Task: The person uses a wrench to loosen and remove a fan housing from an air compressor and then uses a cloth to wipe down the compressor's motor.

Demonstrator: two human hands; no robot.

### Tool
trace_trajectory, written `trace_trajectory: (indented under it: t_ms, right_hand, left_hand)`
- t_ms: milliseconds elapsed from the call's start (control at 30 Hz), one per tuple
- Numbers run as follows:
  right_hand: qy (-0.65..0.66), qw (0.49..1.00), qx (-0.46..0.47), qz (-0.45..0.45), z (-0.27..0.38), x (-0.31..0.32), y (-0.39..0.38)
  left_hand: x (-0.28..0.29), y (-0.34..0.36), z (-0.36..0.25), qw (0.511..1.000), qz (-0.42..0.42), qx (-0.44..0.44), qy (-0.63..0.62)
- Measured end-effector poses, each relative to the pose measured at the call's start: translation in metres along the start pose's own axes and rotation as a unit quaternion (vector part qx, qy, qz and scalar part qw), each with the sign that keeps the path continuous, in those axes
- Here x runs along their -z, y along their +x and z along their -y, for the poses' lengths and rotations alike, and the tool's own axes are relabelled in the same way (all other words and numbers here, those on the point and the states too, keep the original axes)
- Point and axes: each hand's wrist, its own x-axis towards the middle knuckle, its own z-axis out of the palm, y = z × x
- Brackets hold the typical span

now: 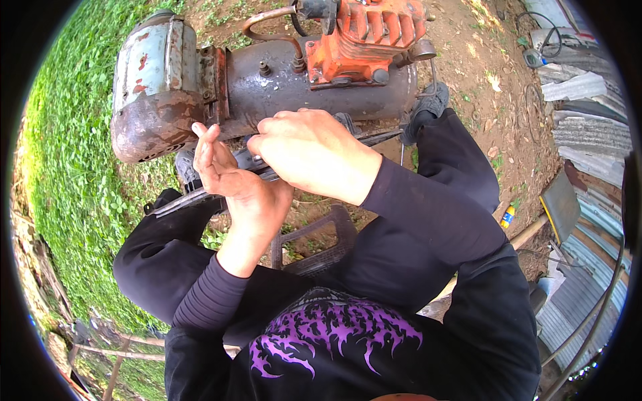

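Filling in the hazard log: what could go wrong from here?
Pinch: the left hand and right hand are crowded together at the long dark strip, so a slip might nip one of them.
Swing: the strip extends past both hands toward the legs; if loose, it could knock them.
Foot: the right shoe is close to the tank; if that shifted, it might hit it.

Tank [267, 87] was dark grey with pale specks. Left of tank, motor [150, 70] was pale grey-blue with rust-brown patches. On tank, pump [364, 33] was orange. Shirt [334, 329] facing tank was black, purple print.
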Motion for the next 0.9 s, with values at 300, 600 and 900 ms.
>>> trace_trajectory:
  t_ms: [300, 600, 900]
  right_hand:
    - [0.183, 0.981, -0.045, 0.041, 0.009, 0.011, 0.004]
    - [0.193, 0.953, -0.204, -0.115, -0.066, 0.057, -0.006]
    - [0.272, 0.918, -0.266, 0.116, -0.035, 0.091, -0.042]
  left_hand:
    - [0.005, 0.009, -0.008, 1.000, 0.025, -0.016, 0.008]
    - [0.009, 0.005, -0.010, 0.999, 0.049, -0.014, 0.000]
    - [0.027, -0.010, -0.023, 0.980, 0.194, 0.005, 0.043]
